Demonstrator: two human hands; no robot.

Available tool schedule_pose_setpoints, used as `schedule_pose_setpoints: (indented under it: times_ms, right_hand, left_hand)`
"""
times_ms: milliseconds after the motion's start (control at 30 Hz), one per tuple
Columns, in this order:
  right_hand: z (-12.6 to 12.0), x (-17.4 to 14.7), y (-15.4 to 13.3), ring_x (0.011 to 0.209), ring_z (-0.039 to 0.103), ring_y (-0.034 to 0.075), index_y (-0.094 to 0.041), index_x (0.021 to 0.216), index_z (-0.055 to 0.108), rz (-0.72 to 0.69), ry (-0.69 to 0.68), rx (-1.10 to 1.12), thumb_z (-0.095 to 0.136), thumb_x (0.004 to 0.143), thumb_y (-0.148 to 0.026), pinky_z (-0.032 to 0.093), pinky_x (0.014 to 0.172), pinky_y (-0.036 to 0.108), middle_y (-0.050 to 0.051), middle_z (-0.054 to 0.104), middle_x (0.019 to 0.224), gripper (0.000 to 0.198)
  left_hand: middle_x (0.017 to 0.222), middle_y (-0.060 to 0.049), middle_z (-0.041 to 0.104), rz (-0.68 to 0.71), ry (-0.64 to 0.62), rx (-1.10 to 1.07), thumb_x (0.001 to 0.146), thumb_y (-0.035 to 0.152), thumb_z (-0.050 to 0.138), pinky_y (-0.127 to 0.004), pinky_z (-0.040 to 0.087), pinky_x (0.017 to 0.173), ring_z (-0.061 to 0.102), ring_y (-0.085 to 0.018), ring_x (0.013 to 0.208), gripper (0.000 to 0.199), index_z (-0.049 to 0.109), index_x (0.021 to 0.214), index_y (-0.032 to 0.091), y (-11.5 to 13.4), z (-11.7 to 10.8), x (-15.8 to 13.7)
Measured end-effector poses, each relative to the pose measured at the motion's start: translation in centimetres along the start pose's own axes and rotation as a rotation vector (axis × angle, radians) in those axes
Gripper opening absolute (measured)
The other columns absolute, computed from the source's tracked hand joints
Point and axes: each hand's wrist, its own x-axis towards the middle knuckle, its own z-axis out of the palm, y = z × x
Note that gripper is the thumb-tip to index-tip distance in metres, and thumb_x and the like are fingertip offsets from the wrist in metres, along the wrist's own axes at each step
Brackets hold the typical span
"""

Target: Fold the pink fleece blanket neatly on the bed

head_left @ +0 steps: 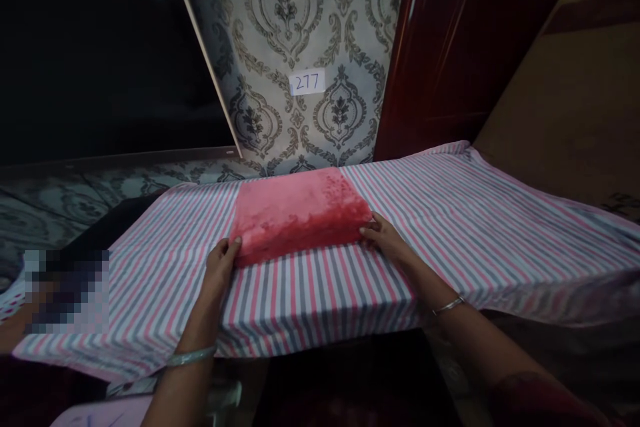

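A folded pink-and-red plush cloth [295, 207] lies flat in a thick rectangle, with its darker red edge toward me. At its near left corner, my left hand [223, 257] is closed, the thumb on top and the other fingers partly hidden. My right hand [384, 237] grips the near right corner, its fingers bent around the edge. Under the cloth is a table cover [310, 287] with pink, grey and white stripes.
A large dark screen [100, 53] stands at the back left. Behind the table are a patterned wall with a paper label [307, 82] reading 277, and a dark red glossy panel [440, 47]. A big cardboard box [570, 107] is at right. A person [65, 293], partly blurred, is at left.
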Motion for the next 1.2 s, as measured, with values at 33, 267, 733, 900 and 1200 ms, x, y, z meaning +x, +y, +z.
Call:
schedule_pose_setpoints:
  times_ms: [33,267,733,900,1200]
  right_hand:
    - [0.1,-0.1,-0.2,0.049,0.058,0.011,-0.024,0.111,0.05,0.03,-0.031,0.013,0.078,0.064,-0.037,0.042,0.043,0.02,-0.007,0.064,0.069,0.056]
    - [1.0,0.4,-0.6,0.064,0.071,0.019,-0.026,0.107,0.053,0.154,-0.082,0.144,0.077,0.071,-0.052,0.054,0.051,0.027,0.003,0.073,0.084,0.05]
    - [0.0,-2.4,-0.9,0.045,0.052,0.013,-0.022,0.076,0.058,0.014,0.083,-0.045,0.074,0.064,-0.046,0.038,0.042,0.025,-0.002,0.059,0.052,0.032]
    - [-0.4,-3.0,0.0,0.05,0.055,0.013,-0.021,0.089,0.059,0.076,0.037,-0.023,0.077,0.066,-0.052,0.038,0.044,0.023,-0.003,0.059,0.059,0.043]
    - [-0.8,-0.8,-0.1,0.092,0.067,0.024,-0.026,0.107,0.065,-0.122,0.086,-0.197,0.069,0.076,-0.061,0.055,0.075,0.032,0.003,0.073,0.099,0.047]
  left_hand:
    - [0.057,0.006,0.041,-0.025,-0.035,-0.021,0.067,0.064,0.072,-0.022,0.032,0.046,0.039,-0.01,0.052,0.049,0.045,0.067,0.022,0.0,-0.2,0.2]
    - [0.068,0.0,0.063,-0.38,-0.186,-0.11,0.063,0.054,0.08,-0.029,0.048,0.046,0.062,-0.019,0.051,0.051,0.05,0.09,0.024,0.5,-0.8,0.8]
    - [0.046,0.006,0.051,-0.232,-0.063,-0.212,0.053,0.048,0.081,-0.02,0.035,0.04,0.049,-0.01,0.04,0.044,0.049,0.065,0.02,-0.7,-2.2,-0.7]
    - [0.048,0.006,0.052,-0.227,-0.139,-0.072,0.053,0.058,0.08,-0.022,0.032,0.041,0.046,-0.011,0.04,0.05,0.052,0.068,0.021,-0.9,-2.6,-0.4]
    - [0.09,-0.009,0.075,-0.15,-0.074,-0.056,0.061,0.054,0.083,-0.033,0.055,0.072,0.069,-0.028,0.091,0.044,0.069,0.085,0.02,1.8,-1.8,0.3]
